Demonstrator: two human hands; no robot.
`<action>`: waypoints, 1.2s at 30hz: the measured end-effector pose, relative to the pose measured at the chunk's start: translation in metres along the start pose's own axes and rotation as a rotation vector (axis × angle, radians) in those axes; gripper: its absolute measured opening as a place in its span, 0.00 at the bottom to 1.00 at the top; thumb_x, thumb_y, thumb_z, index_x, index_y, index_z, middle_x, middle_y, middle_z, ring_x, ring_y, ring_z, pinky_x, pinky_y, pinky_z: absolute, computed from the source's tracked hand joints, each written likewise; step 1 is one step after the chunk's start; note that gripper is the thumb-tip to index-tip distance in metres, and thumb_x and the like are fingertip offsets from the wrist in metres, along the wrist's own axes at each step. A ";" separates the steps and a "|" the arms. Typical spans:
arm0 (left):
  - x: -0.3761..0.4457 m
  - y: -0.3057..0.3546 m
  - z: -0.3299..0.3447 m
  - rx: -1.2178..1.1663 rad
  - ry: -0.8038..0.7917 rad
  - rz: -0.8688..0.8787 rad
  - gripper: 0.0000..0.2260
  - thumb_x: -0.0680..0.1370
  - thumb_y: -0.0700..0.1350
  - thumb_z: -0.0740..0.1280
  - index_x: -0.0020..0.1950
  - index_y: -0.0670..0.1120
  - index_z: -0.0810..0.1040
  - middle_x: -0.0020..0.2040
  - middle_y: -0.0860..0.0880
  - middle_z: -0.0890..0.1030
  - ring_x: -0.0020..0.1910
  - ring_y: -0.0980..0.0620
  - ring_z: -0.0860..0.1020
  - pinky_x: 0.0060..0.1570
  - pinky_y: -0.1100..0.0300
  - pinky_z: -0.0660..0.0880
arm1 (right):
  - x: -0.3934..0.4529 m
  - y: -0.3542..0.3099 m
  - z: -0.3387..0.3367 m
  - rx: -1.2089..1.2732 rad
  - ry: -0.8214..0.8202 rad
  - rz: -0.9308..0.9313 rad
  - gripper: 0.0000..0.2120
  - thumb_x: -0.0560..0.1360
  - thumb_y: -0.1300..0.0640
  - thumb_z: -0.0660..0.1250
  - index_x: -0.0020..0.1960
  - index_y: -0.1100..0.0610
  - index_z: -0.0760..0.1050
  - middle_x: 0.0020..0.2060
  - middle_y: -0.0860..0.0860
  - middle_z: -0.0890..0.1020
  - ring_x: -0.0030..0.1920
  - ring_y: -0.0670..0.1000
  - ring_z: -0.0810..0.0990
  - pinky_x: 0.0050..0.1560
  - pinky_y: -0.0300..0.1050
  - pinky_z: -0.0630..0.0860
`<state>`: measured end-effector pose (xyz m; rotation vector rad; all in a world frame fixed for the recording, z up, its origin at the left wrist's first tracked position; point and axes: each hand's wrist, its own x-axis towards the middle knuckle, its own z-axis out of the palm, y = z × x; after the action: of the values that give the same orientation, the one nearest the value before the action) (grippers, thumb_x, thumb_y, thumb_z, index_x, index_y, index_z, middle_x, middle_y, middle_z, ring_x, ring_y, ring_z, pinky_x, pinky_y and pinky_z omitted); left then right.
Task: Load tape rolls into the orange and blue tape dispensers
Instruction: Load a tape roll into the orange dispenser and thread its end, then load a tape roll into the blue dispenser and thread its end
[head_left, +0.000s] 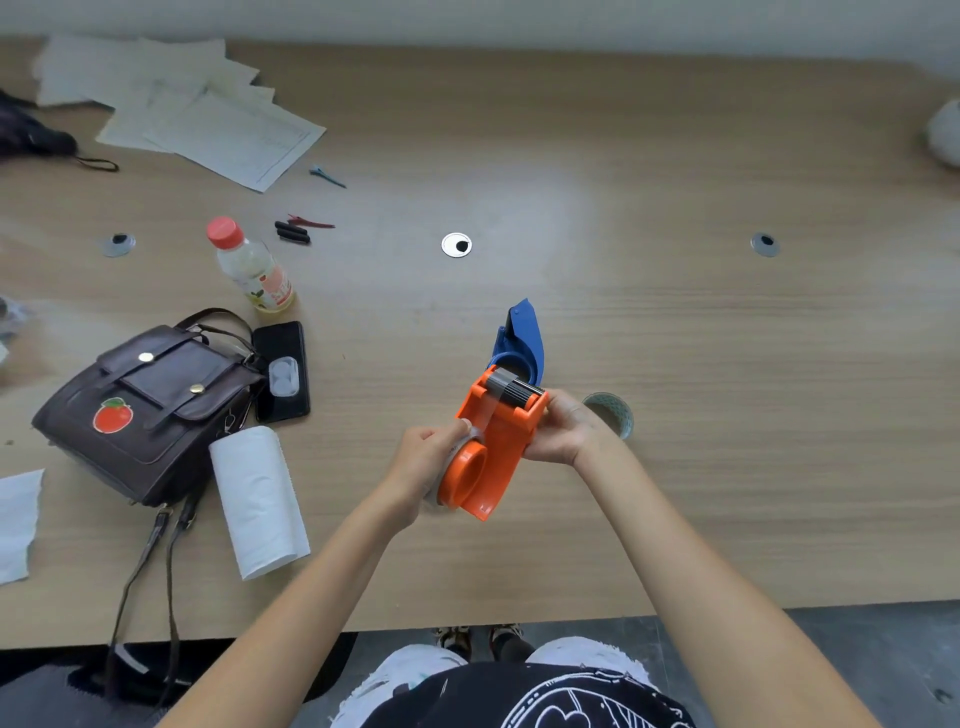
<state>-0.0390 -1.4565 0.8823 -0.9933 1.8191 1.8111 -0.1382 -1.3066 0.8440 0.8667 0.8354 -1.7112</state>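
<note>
table (675, 171) is bearing everything | orange dispenser (498, 441) is being held above it, blue dispenser (522, 338) lying just behind | right hand (563, 428) is closing around the orange body: rigid, light plastic, best gripped by its sides | left hand (423, 454) is pinching the clear tape strip (485, 410): thin, sticky, easily torn | spare tape roll (613, 413) is resting beside the right wrist

Orange tape dispenser (498, 447): plastic, held tilted above the surface, black roller end pointing away; a clear tape roll (457, 457) sits on its hub, a strip running up to the roller.
Blue tape dispenser (522, 338): plastic, on the surface just behind the orange one, partly hidden by it.
Spare tape roll (615, 413): on the surface, to the right, partly hidden.
</note>
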 end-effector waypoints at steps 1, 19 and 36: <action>0.004 0.005 -0.002 -0.001 0.010 0.004 0.17 0.63 0.56 0.65 0.40 0.43 0.76 0.37 0.43 0.77 0.32 0.47 0.74 0.33 0.61 0.70 | 0.004 -0.004 0.003 0.001 0.015 -0.016 0.06 0.71 0.66 0.62 0.36 0.60 0.75 0.30 0.55 0.77 0.35 0.51 0.74 0.45 0.42 0.71; 0.127 0.057 -0.041 -0.235 0.359 -0.061 0.19 0.68 0.63 0.61 0.45 0.51 0.79 0.52 0.45 0.82 0.53 0.43 0.80 0.59 0.47 0.75 | 0.087 -0.009 0.083 -0.464 -0.057 -0.438 0.22 0.73 0.42 0.68 0.59 0.56 0.77 0.53 0.55 0.84 0.53 0.53 0.83 0.56 0.51 0.79; 0.187 0.023 -0.043 -0.230 0.354 -0.120 0.23 0.69 0.60 0.48 0.39 0.50 0.78 0.49 0.42 0.82 0.50 0.42 0.79 0.58 0.50 0.75 | 0.179 -0.010 0.073 -0.645 0.118 -0.396 0.31 0.53 0.37 0.78 0.54 0.47 0.81 0.63 0.56 0.74 0.53 0.52 0.83 0.53 0.53 0.81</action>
<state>-0.1730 -1.5395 0.7699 -1.5613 1.7182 1.8931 -0.2025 -1.4484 0.7295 0.3724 1.6072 -1.5632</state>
